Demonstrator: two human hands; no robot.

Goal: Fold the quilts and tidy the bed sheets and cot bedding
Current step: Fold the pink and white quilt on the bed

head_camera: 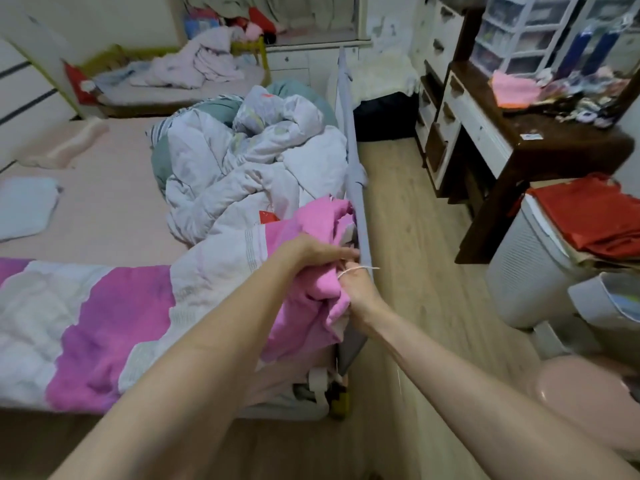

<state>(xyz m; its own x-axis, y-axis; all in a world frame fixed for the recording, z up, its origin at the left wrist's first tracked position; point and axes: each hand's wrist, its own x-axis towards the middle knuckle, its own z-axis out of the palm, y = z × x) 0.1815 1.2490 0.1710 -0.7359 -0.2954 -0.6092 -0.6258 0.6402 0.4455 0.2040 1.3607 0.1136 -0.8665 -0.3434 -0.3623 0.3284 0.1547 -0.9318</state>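
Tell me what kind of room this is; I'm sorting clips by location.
Most likely a home bedroom: a bed piled with crumpled quilts, a small cot behind it, and a cluttered dresser alongside.

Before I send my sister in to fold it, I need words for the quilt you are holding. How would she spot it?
Start at the big bed and go to its near end by the grey side rail. The pink-and-white patchwork quilt lies spread there, both hands gripping its bunched corner. The crumpled quilt heaped beyond it is pale white, without bright pink blocks.
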